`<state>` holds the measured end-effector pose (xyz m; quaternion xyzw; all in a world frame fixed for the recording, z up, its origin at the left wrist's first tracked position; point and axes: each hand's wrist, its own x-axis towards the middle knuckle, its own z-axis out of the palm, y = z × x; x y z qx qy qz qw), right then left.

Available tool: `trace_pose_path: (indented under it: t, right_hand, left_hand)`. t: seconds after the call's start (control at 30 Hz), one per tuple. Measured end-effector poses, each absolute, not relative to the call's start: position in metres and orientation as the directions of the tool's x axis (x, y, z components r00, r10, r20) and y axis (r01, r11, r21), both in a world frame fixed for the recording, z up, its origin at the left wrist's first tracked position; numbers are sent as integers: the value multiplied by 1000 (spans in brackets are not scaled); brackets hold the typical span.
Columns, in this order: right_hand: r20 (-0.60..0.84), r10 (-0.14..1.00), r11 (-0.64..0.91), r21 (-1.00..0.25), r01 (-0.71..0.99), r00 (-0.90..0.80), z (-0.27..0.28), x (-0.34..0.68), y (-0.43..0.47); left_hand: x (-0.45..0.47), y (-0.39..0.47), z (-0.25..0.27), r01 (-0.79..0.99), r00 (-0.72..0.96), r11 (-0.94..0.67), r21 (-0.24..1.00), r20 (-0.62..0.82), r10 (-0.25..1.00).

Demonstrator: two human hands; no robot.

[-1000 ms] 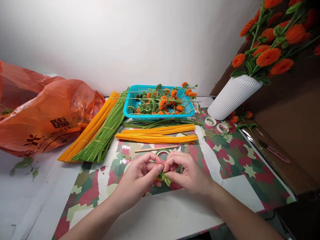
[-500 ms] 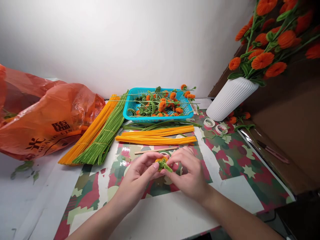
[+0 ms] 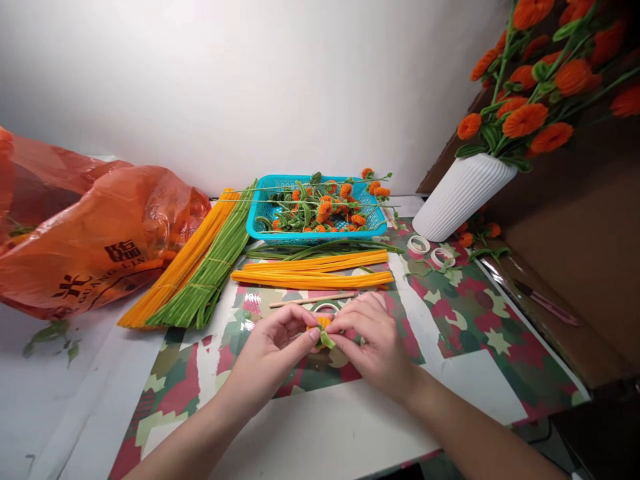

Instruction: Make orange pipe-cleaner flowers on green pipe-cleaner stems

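Note:
Between my two hands is a small pipe-cleaner flower (image 3: 325, 323), orange-yellow on top with green at its base. My left hand (image 3: 285, 337) pinches its left side between thumb and fingers. My right hand (image 3: 373, 340) is closed at its right side, fingertips on the green part. Fingers cover much of the flower. Just beyond my hands a roll of white tape (image 3: 326, 307) and a thin wooden stick (image 3: 290, 302) lie on the table. Orange-yellow pipe cleaners (image 3: 310, 279) and dark green ones (image 3: 285, 254) lie farther back.
A blue basket (image 3: 254, 227) of finished flowers stands at the back. Left are yellow (image 3: 170, 273) and green pipe-cleaner bundles (image 3: 207, 267) and an orange plastic bag (image 3: 100, 233). A white vase (image 3: 463, 197) with orange flowers, tape rolls (image 3: 443, 258) and a pink-handled tool (image 3: 555, 310) are right.
The flower has been turned between my fingers, and its green part now points down toward me. The tape roll behind shows more. My hands have barely shifted.

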<state>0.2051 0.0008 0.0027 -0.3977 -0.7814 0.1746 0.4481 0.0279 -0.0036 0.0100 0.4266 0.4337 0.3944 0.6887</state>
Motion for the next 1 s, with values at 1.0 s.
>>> trace_pose_path:
  t: [1.0]
  right_hand:
    - [359,887,462,-725,511,-292,6,200,-6]
  left_hand:
    - [37,-9,7,-211,145,268,940,-241,960]
